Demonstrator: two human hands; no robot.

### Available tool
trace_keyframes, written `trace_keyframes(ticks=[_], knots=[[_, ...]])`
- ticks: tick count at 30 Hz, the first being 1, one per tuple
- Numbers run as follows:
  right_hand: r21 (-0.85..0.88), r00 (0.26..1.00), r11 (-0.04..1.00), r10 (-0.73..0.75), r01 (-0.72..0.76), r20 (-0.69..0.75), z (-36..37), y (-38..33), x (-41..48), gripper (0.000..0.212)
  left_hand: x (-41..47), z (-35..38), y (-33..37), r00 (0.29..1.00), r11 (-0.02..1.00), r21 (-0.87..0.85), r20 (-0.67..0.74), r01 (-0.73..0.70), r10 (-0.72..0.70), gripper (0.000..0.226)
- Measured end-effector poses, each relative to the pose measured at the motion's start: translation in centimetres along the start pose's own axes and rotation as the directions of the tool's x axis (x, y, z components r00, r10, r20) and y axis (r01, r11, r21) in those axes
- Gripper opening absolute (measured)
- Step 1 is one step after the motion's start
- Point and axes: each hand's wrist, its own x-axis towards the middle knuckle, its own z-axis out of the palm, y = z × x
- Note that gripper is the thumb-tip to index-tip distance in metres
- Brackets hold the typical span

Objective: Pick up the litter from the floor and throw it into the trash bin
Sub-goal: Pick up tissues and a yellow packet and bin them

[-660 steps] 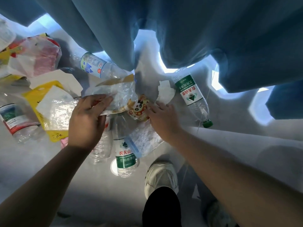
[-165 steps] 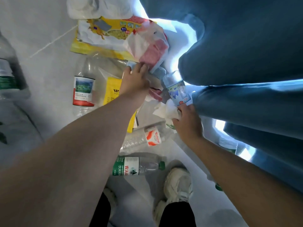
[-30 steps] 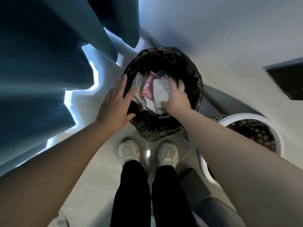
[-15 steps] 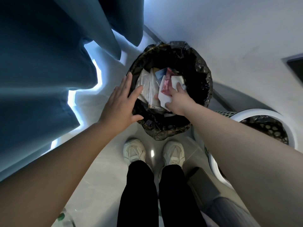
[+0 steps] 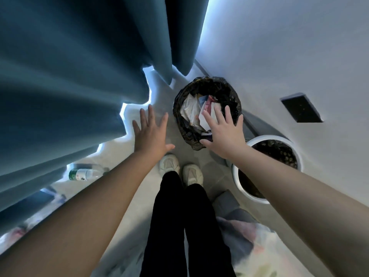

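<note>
Head view, looking straight down: the trash bin point(image 5: 234, 96) sits just beyond the right hand point(image 5: 225, 132), whose fingertips overlap its near rim. Bin is round, lined w/ a crinkled, glossy black bag. Inside, under and past those fingers, lies a pile of litter point(image 5: 188, 110): white paper sheets, clear crackly film, a pink-red wrapper, a scrap w/ a blue corner. It's flat, light, crumpled stuff, filling the bin approx. to the rim.

Both hands hold nothing, fingers straight and spread, palms down. The right hand hovers over the bin's near edge (whether it touches the paper, can't tell). The left hand point(image 5: 149, 134) hangs over bare floor point(image 5: 171, 126), just left of the bin.

Progress, as I judge it: one load is in, but the job isn't done. Back from the left hand, beside its forearm, a clear plastic bottle point(image 5: 83, 173) w/ white label and green cap lies on its side. It's hard and smooth, and prob. rolls if nudged. Further back, near the left elbow, are blurred pale and pinkish bits point(image 5: 18, 231), maybe more wrappers; too smeared to tell.

Outward: a heavy blue curtain point(image 5: 69, 76) in deep soft folds hangs left of the left hand. Right of the right forearm stands a white perforated basket point(image 5: 297, 154) w/ a dark liner. Past the right hand is a matte white wall point(image 5: 279, 47) w/ a black rectangular plate point(image 5: 301, 107).
</note>
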Motion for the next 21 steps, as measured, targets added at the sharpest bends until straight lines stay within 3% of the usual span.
trace_keyframes(ticks=[5,11,16,21], knots=[[-0.097,0.995,0.992,-0.091,0.086,-0.048,-2.1,-3.3,-4.2,0.091,-8.4,0.0,-1.8,0.976,0.971,-0.107,-0.022,0.213,-0.216,0.108],[-0.225,0.972,0.946,-0.232,0.233,0.035,-1.3,-9.7,-7.9,0.093,-19.3,4.3,-5.4,0.890,0.867,-0.203,0.065,0.455,-0.452,0.106],[-0.267,0.903,0.863,-0.416,0.430,0.109,0.6,-18.2,-10.1,0.096,-26.2,8.7,-8.8,0.777,0.711,-0.325,0.156,0.624,-0.610,0.099],[-0.353,0.793,0.715,-0.585,0.604,0.171,4.3,-27.1,-12.7,0.100,-31.2,14.0,-12.9,0.647,0.507,-0.436,0.279,0.744,-0.709,0.091]])
